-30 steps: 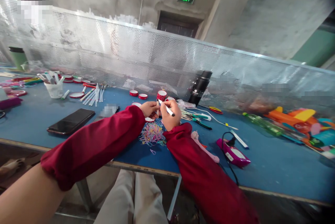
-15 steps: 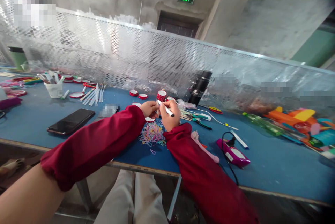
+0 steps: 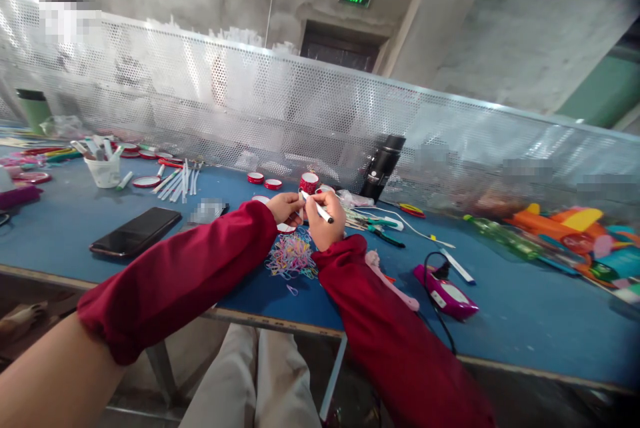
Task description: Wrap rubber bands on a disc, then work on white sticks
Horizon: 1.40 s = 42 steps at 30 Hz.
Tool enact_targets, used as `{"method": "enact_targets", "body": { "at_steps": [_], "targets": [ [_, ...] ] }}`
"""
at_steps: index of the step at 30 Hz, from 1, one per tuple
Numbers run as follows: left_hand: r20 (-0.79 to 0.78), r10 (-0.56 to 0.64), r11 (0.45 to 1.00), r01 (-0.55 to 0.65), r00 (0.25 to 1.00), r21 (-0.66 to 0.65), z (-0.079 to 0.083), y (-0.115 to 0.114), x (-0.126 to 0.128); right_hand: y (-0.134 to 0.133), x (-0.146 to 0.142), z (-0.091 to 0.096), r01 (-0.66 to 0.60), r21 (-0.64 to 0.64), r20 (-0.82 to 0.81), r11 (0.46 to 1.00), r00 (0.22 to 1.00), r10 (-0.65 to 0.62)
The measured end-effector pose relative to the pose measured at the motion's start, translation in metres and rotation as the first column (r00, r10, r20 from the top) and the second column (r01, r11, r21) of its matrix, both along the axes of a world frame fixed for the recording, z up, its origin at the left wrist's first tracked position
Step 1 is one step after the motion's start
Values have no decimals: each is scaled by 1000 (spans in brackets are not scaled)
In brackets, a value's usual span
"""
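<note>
My right hand grips a thin white stick with a black tip, held slanted above the blue table. My left hand pinches the stick's upper end with its fingertips; what else it holds is too small to tell. Both arms wear dark red sleeves. Just below the hands lies a heap of small coloured rubber bands. A red roll stands right behind the hands.
A black phone lies at the left. A black flask stands by the perforated metal screen. Green-handled pliers, a magenta device with a black cable, a white cup of sticks and red lids also lie on the table.
The hands have barely shifted; the stick's tilt changed slightly between my fingers. Nothing else has moved.
</note>
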<state>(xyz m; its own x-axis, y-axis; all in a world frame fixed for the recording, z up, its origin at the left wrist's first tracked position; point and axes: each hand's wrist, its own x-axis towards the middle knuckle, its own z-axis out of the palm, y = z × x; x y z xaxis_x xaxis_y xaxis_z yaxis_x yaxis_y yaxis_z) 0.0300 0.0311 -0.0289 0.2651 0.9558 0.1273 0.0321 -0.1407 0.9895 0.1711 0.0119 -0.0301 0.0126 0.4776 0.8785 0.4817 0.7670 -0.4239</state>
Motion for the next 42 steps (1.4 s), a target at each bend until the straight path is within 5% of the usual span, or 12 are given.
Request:
{"method": "enact_targets", "body": {
  "at_steps": [42],
  "targets": [
    [-8,31,998,-32,999,-48,6,-6,1,6,3,-2,43,-37,-16,998,999,-43]
  ]
}}
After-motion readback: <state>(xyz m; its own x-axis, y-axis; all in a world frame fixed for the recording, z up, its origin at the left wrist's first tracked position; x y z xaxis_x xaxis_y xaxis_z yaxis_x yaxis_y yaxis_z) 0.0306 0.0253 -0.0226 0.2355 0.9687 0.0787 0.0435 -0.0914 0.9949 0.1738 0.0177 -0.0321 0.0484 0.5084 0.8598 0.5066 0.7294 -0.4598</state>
